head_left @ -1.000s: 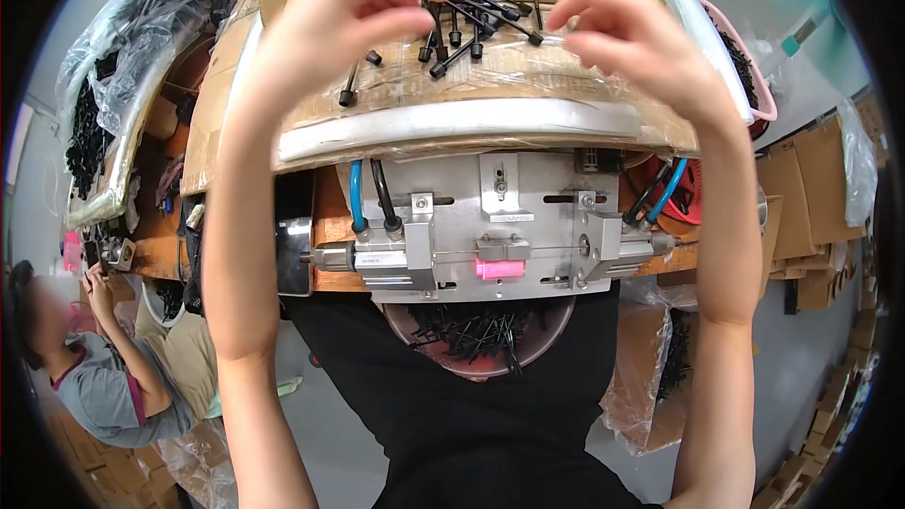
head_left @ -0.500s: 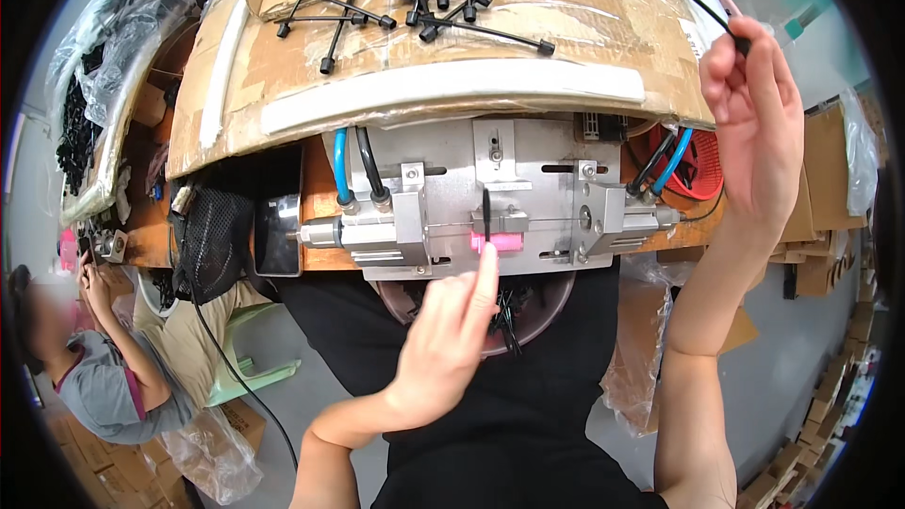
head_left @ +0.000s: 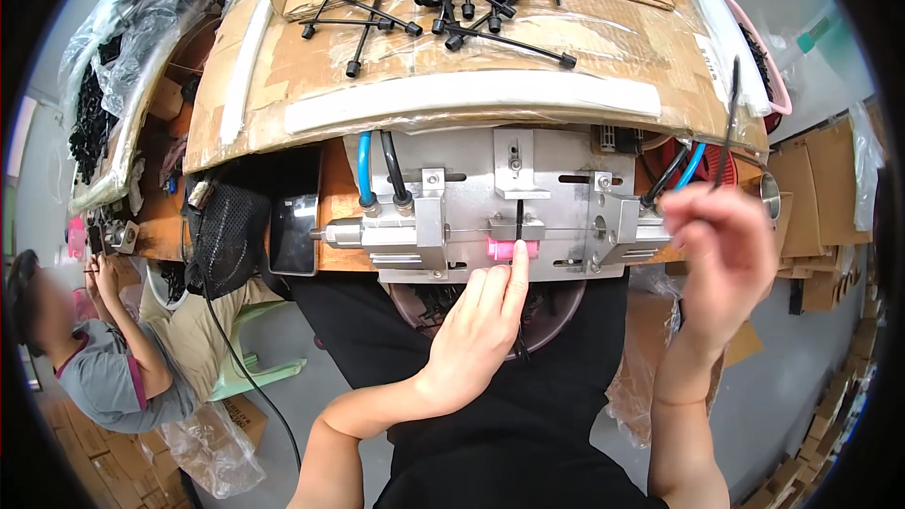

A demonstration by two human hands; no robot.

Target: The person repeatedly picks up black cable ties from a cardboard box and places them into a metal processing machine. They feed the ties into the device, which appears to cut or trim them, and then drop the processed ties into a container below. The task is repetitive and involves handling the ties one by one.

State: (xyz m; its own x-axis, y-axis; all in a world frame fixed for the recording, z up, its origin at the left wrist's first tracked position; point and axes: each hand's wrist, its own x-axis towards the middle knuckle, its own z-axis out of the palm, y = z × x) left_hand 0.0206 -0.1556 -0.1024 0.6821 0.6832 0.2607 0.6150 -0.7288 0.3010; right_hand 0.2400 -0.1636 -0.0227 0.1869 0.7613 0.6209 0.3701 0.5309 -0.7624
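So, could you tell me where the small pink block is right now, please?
The pink block sits at the centre of the head view, on the front edge of the metal fixture, right at the left hand's fingertips.

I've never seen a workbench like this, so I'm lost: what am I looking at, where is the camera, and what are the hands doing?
The camera sits on the worker's head and looks down, so the picture bulges at the rim. The two bare forearms are the worker's own. The left hand presses a fingertip at the pink part of a metal fixture with blue and black hoses. The right hand pinches a thin black strip, blurred. Above lies a cardboard tray strewn with loose black ties. Another person sits at the left.
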